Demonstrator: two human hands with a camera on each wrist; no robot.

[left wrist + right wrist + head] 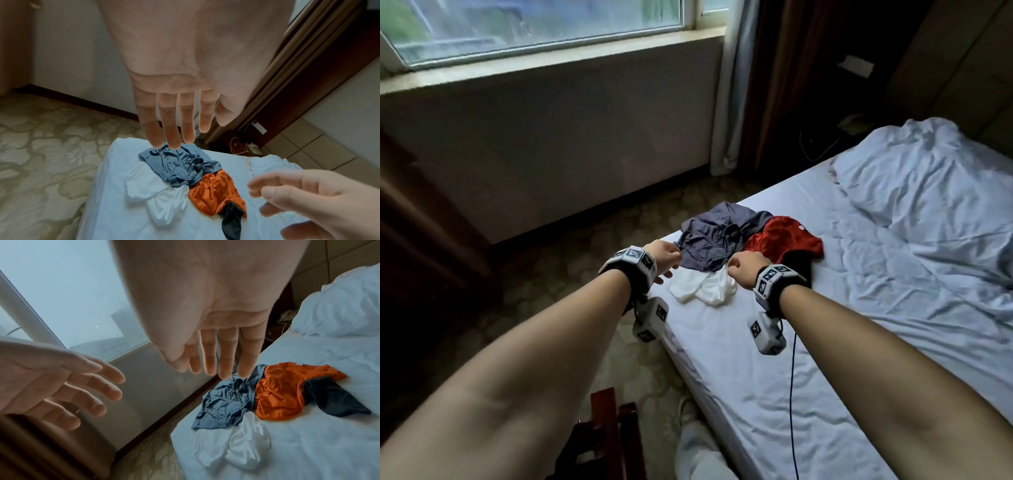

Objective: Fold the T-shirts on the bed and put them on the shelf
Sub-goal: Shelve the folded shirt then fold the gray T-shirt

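Several crumpled T-shirts lie in a pile near the bed's corner: a blue-grey one (717, 240) (180, 165) (224, 404), an orange-red one (784, 240) (213, 193) (281, 392), a white one (702, 286) (158, 199) (232, 446) and a dark one (799, 270) (231, 220) (333, 397). My left hand (664, 258) (174, 123) hovers by the blue-grey shirt's left edge, fingers straight, holding nothing. My right hand (743, 269) (211, 360) hangs over the pile's near side, fingers extended and empty. No shelf is in view.
The bed (825, 342) has a white sheet, with a rumpled duvet (928, 178) at its back right. Patterned carpet (571, 267) runs between the bed and the window wall (551, 144). A wooden chair (606, 438) stands by my legs. A cable (792, 394) hangs from my right wrist.
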